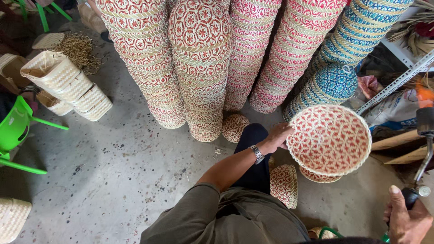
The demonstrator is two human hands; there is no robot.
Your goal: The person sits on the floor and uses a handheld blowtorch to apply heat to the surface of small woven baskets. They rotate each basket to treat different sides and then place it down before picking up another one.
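The left hand [276,138] grips the rim of a round woven basket [329,140], red and natural straw in a star-like pattern, its fingers curled around the near edge and the thumb lying along the outside. The basket is held up off the floor and tilted so that its open inside faces the camera. A metal wristwatch [257,154] sits on the left wrist, and a grey-green sleeve [194,217] covers the upper arm.

The right hand [407,219], to the lower right of the basket, is closed around the dark handle of a gas torch [425,135], whose thin metal neck rises towards an orange-and-black head to the right of the basket. The thumb points up along the handle.

Directly below the held basket a second red woven basket [318,176] peeks out, and to its lower left a third one [285,185] stands on its edge on the concrete floor [126,171], beside the person's dark trouser leg [253,153]. Behind the basket rise tall stacks of red woven baskets [199,68], with a small one [235,127] lying at their foot. Above the basket, stacks of blue woven baskets [337,83] lean against a metal shelf frame [398,81]. Far to the left of the basket lie pale rectangular woven boxes [68,83] and a green plastic chair [18,131].
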